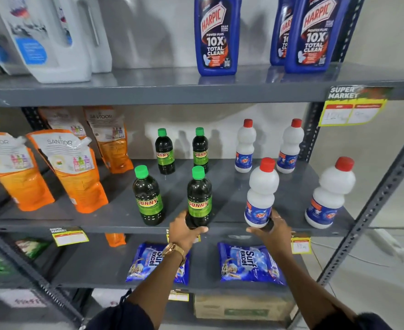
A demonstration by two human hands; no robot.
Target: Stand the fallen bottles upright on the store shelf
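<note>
My left hand (pixel 187 231) is curled around the base of a dark Sunny bottle (pixel 199 197), which stands upright right at the front edge of the grey middle shelf (pixel 115 217). My right hand (pixel 271 228) cups the foot of a white Rin bottle (pixel 261 194), fingers wrapped behind it, thumb stretched out below; it too stands upright at the lip. Between my two hands the shelf is bare, with open room running back toward the wall. Just left of my left hand stands a second Sunny bottle (pixel 147 197), close but apart from the one I hold. Beyond my left hand, further back, two more green-capped bottles (pixel 164 152) stand with free shelf around them. Right of my right hand another white bottle (pixel 330 194) stands near the upright post (pixel 375 203), well apart from mine.
</note>
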